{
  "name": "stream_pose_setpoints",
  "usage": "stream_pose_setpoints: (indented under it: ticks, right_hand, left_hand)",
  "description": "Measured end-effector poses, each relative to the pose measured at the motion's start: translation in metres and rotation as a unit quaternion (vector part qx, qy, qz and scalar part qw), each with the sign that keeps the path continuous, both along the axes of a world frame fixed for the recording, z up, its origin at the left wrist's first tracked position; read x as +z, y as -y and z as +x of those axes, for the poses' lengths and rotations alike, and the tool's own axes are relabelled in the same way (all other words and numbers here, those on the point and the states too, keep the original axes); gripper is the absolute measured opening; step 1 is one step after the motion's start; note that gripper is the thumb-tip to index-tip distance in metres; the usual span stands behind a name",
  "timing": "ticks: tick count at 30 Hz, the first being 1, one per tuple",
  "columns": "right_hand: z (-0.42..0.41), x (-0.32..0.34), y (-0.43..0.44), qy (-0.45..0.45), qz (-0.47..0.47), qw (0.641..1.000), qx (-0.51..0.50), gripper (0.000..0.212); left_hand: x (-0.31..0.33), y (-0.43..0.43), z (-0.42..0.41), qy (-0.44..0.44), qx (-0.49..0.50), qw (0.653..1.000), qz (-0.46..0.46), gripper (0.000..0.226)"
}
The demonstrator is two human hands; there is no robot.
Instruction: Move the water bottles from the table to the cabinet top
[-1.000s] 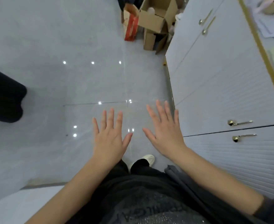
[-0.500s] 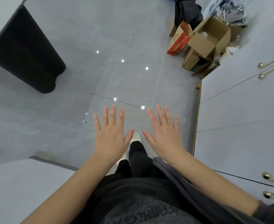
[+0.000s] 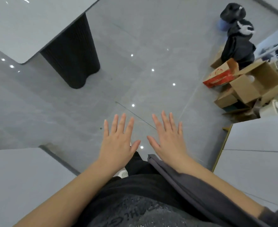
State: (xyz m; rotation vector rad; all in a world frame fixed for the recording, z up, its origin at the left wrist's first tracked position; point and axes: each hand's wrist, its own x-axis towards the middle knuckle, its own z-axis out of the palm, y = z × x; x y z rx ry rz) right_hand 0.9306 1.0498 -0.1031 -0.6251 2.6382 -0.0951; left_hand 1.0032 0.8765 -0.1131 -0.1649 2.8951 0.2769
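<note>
My left hand (image 3: pixel 118 141) and my right hand (image 3: pixel 169 140) are stretched out flat side by side over the grey tiled floor, fingers spread, holding nothing. A glossy grey table (image 3: pixel 20 27) on a black ribbed pedestal (image 3: pixel 72 59) fills the upper left. The white cabinet front (image 3: pixel 256 154) runs along the right edge; its top is out of frame. No water bottle is visible.
A pile of open cardboard boxes (image 3: pixel 253 86) with a red carton (image 3: pixel 220 77) lies on the floor at the right, and black bags (image 3: pixel 238 40) stand behind it. A pale surface (image 3: pixel 20 185) fills the lower left. Open floor lies between table and cabinet.
The view has swung left: the cabinet has slid toward the right edge and the table with its pedestal has come into view at upper left. Both hands stay flat and empty.
</note>
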Motion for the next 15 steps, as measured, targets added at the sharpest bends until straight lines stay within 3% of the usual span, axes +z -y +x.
stream_pose_setpoints:
  ticks: [7, 15]
  right_hand:
    - [-0.064, 0.008, 0.057, 0.005, 0.017, 0.994, 0.104, 0.080]
    - [-0.089, 0.004, 0.119, 0.012, 0.028, 0.991, 0.130, 0.078]
  left_hand:
    - [-0.005, 0.053, -0.032, 0.023, 0.082, 0.996, 0.010, 0.076]
    - [-0.006, 0.110, -0.054, 0.017, 0.095, 0.995, 0.033, 0.074]
